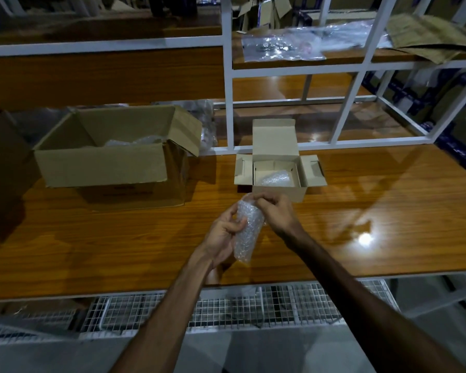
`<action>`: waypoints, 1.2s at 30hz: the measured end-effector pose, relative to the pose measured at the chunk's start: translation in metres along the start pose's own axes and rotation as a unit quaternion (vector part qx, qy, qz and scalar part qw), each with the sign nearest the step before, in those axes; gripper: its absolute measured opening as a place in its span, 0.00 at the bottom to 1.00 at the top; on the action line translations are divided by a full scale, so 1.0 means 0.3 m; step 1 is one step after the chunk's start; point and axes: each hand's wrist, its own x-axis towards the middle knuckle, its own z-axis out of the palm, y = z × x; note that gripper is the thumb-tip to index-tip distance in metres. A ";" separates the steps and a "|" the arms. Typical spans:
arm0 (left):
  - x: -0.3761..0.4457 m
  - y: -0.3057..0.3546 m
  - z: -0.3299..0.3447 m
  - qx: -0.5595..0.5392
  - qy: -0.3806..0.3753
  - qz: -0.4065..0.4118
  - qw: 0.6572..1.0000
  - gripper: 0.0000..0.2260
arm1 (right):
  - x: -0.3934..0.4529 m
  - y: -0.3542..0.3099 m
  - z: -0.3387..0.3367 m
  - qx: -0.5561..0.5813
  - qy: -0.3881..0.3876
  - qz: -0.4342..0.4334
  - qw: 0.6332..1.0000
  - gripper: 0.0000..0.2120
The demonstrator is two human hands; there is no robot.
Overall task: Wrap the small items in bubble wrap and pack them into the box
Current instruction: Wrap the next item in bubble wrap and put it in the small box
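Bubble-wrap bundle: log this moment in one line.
both hands grip bubble-wrap bundle above table | small box open, one wrapped piece inside

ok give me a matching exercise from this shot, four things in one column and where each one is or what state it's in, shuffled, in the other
Column one:
1. bubble-wrapped bundle
2. small box
3. large carton
4. brown paper sheets

Column two:
A. on the upper shelf, far right
B. on the table to the left, flaps open, some clear wrap inside
C. held above the table by the left hand and right hand
D. on the table in the middle, lid up, one wrapped piece already inside

Pairs: 1-C, 2-D, 3-B, 4-A
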 end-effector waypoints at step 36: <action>-0.050 0.050 -0.003 -0.096 -0.041 -0.046 0.994 0.20 | 0.032 -0.059 -0.187 -0.080 -0.352 -0.033 0.932 0.20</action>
